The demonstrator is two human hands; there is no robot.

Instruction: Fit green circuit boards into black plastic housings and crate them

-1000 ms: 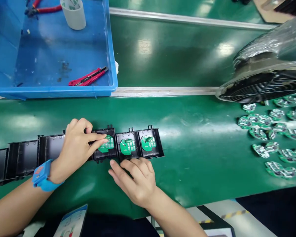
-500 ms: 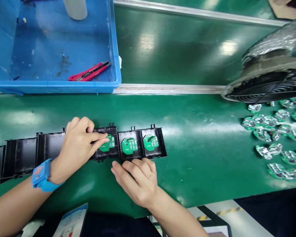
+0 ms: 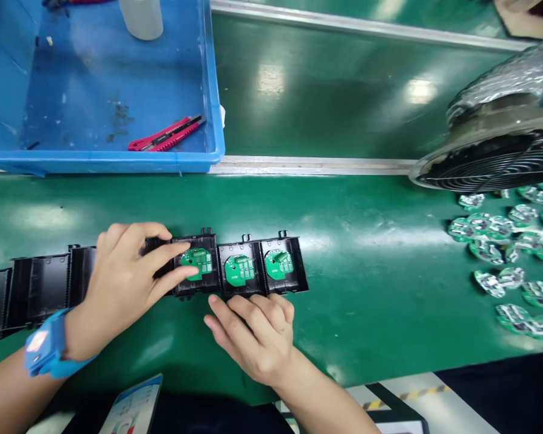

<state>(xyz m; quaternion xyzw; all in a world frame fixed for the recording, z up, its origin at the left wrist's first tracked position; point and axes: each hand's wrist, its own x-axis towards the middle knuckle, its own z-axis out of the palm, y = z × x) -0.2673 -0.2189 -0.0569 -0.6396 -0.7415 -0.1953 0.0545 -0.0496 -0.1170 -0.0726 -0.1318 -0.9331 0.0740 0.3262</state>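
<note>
A row of black plastic housings (image 3: 40,286) lies across the green mat. The three rightmost each hold a round green circuit board (image 3: 240,269). My left hand (image 3: 122,280), with a blue wrist strap, rests over the housing left of them, fingers spread, fingertips at the edge of the leftmost board (image 3: 198,261). My right hand (image 3: 253,334) lies on the mat just in front of the filled housings, fingers loosely curled against their front edge, holding nothing visible.
A pile of loose green circuit boards (image 3: 502,253) lies at the right. A fan (image 3: 498,150) wrapped in plastic stands above them. A blue bin (image 3: 210,90) at the back left holds a red utility knife (image 3: 167,134) and a white cup (image 3: 141,18).
My left hand has let go of the leftmost board, which now sits flat in its housing, and the hand has drawn back to the left with fingers opened. My right hand stayed put.
</note>
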